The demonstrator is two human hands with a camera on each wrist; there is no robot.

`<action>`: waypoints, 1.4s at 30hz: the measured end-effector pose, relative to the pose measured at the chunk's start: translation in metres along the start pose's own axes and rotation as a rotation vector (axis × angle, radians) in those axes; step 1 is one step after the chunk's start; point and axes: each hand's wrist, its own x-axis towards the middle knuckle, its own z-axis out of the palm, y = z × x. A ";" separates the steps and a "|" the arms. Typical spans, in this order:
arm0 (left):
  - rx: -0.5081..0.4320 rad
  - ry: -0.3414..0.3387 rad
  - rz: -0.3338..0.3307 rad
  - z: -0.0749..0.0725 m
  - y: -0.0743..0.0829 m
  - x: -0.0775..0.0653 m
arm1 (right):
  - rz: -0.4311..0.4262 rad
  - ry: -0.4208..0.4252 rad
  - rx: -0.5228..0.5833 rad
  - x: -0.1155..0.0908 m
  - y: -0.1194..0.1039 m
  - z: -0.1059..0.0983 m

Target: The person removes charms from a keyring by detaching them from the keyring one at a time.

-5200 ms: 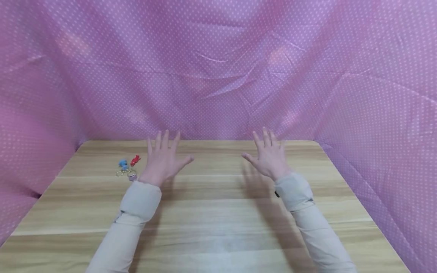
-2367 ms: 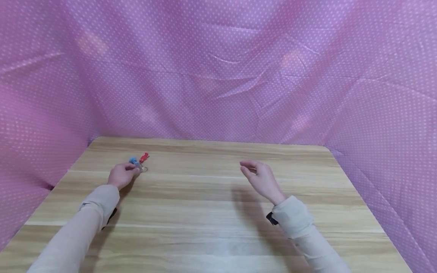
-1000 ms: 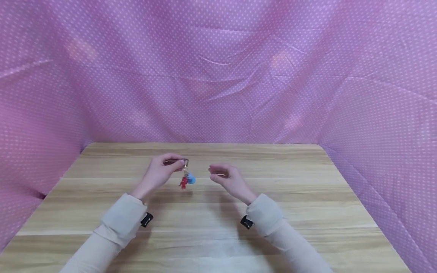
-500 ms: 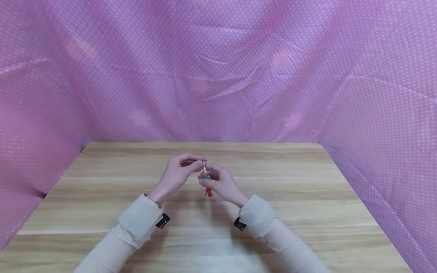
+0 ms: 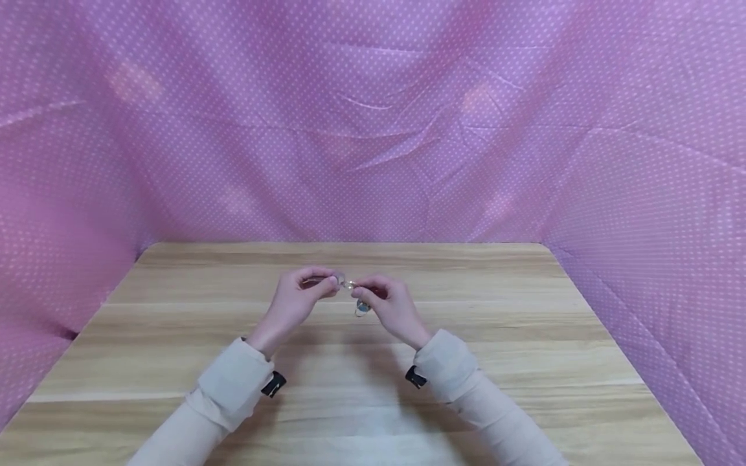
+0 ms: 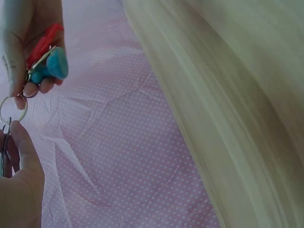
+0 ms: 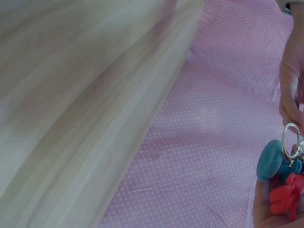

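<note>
A keychain hangs between my two hands above the middle of the wooden table (image 5: 146, 336). It has a metal ring (image 5: 348, 283), a blue charm (image 5: 362, 308) and a red charm (image 7: 287, 194). My left hand (image 5: 323, 285) pinches the clasp end beside the ring (image 6: 12, 107). My right hand (image 5: 373, 292) grips the red charm (image 6: 45, 40) and the blue charm (image 6: 54, 66) with curled fingers. In the right wrist view the blue charm (image 7: 270, 159) sits under the ring (image 7: 292, 137). Both hands are off the tabletop.
Pink dotted cloth (image 5: 373, 129) walls in the table at the back and on both sides. Both arms wear pale sleeves (image 5: 233, 395) with black wrist straps.
My left hand picked the keychain up from the table's left and carried it to the middle. In the last half second my right hand took hold of the charms, and the red one no longer dangles.
</note>
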 end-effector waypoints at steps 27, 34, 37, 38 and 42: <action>0.054 -0.031 0.020 0.011 -0.013 -0.012 | 0.004 -0.063 0.044 0.000 -0.012 -0.001; 0.068 0.100 0.153 0.013 -0.013 -0.015 | -0.017 -0.114 0.007 -0.001 -0.005 0.003; 0.068 0.116 0.182 0.014 -0.013 -0.014 | -0.008 -0.128 -0.026 -0.004 -0.011 0.003; 0.067 0.119 0.189 0.015 -0.013 -0.014 | -0.006 -0.131 -0.040 -0.006 -0.015 0.002; 0.071 0.124 0.201 0.015 -0.012 -0.014 | -0.010 -0.120 -0.097 -0.007 -0.019 0.003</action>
